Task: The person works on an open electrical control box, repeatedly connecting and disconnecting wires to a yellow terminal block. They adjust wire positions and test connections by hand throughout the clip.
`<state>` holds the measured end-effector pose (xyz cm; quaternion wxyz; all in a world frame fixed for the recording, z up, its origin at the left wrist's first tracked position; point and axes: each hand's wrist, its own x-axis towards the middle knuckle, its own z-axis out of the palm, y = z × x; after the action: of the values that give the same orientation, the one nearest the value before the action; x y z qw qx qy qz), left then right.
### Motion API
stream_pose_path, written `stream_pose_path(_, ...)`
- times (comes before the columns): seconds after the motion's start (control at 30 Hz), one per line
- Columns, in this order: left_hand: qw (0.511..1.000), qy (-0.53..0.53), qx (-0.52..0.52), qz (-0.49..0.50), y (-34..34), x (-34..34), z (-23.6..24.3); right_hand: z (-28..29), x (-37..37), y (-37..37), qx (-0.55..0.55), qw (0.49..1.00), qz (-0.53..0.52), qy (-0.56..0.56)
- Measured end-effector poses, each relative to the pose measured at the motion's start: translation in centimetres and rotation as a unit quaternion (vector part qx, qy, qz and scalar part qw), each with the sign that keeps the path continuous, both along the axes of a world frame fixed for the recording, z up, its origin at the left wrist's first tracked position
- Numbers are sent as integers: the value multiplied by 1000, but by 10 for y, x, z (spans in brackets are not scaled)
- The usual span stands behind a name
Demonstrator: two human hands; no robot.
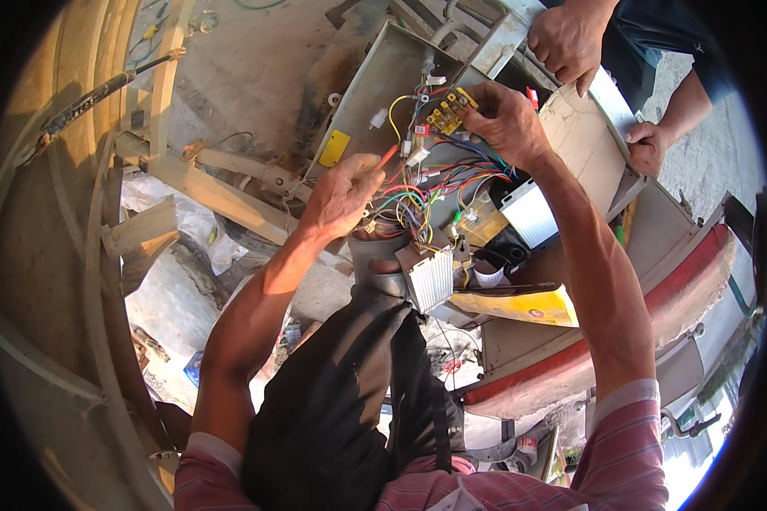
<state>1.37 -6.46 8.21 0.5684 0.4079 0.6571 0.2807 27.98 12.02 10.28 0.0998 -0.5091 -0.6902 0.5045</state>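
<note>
My left hand grips a slim orange-red tool, probably a screwdriver, beside a yellow wire. My right hand pinches a yellow block with several metal terminals, held over the wiring at the upper middle. Colored wires with white connectors spread across a grey metal housing below and between my hands. A silver finned box sits below my left hand, and another lies beside my right wrist. A yellow plate is on the housing's left part.
A co-worker's two hands rest on a metal frame at upper right. A yellow panel with beams fills the left side. A red curved body section is at right. My legs are below, with scattered debris beside them.
</note>
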Motion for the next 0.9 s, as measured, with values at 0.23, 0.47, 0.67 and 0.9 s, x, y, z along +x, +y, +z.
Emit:
stream_pose_path(0.23, 966, 97, 238, -36, -50, 29, 16, -4, -3, -3, 5, 1000, -5, 7)
stream_pose_path(0.47, 956, -193, 115, 186, -44, 7, -18, -12, -1, -3, -23, 998, -33, 38)
stream_pose_path(0.67, 986, 129, 50, 88, -8, -29, -53, -12, -1, -4, -37, 998, -46, 25)
stream_pose_path(0.9, 921, 322, -131, -176, 45, -16, -71, -10, -3, -4, -41, 998, -47, 24)
